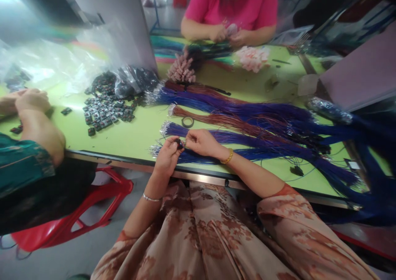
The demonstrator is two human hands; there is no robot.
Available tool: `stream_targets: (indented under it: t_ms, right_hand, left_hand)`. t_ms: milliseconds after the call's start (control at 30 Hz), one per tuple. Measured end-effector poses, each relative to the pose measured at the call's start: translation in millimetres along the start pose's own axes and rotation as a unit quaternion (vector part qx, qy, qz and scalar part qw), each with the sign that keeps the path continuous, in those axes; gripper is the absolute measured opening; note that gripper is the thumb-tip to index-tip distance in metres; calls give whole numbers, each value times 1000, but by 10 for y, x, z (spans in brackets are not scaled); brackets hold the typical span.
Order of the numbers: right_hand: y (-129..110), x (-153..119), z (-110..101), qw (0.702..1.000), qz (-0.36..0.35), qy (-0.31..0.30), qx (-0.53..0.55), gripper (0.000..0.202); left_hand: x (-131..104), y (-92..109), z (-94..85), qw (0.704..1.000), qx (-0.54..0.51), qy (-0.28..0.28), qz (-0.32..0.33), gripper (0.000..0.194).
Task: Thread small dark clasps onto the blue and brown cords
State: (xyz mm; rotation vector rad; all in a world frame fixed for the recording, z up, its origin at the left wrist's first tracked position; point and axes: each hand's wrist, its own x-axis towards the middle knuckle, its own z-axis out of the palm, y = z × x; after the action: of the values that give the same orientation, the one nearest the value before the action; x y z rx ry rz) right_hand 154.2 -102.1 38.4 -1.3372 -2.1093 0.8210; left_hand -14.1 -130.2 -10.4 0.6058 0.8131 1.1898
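Observation:
My left hand (167, 155) is closed around a small black connector housing (178, 144), held just above the table's near edge. Right beside it, my right hand (200, 142) is pinched at the housing's open side; what sits between its fingertips is too small to make out, perhaps a wire end. Under and behind both hands lie bundles of blue wires (222, 137) with silvery crimped ends (165, 127) pointing left. A bundle of brown wires (213, 119) lies farther back, near a dark ring of tape (187, 122).
A heap of black connector housings (107, 111) lies left, near clear plastic bags (93, 57). Another person's hands (32, 100) rest at far left; a person in pink (232, 8) works opposite, behind pink connectors (182, 67). A red stool (93, 205) stands below the table's edge.

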Motion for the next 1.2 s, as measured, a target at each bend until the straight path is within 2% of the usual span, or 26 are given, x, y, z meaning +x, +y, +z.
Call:
stream_targets:
  t_ms: [200, 367, 467, 767, 933, 1000, 1067, 1133, 1167, 1200]
  right_hand:
    - [-8, -7, 26, 1000, -9, -1, -27, 10]
    - [38, -33, 40, 994, -69, 1, -84, 9]
    - [68, -57, 41, 991, -94, -7, -96, 12]
    - [24, -65, 84, 987, -59, -16, -147, 12]
    - [-23, -149, -59, 989, -84, -18, -121, 8]
    - [10, -204, -237, 994, -83, 39, -64, 3]
    - [125, -272, -539, 983, -60, 174, 8, 4]
    - [354, -375, -956, 934, -24, 354, 52, 5]
    - [511, -451, -1190, 896, -3, 441, 60, 5]
    - [691, -548, -1424, 841, 16, 537, 55, 8]
  left_hand:
    - [-16, -22, 41, 1000, 17, 20, 15, 31]
    - [-20, -60, 52, 997, 66, 41, 16, 34]
    - [-12, -69, 49, 997, 57, 51, 13, 32]
    - [-22, -90, 96, 995, 66, 65, 28, 32]
    - [-12, -109, 98, 996, 53, 64, 34, 34]
    - [-17, -108, 111, 996, 44, 76, 26, 37]
    - [-31, -96, 138, 995, 36, 94, 17, 40]
    - [-51, -76, 173, 994, 41, 103, 8, 42]
    - [-59, -65, 190, 993, 45, 105, 4, 43]
    - [-67, -57, 204, 993, 49, 105, -1, 44]
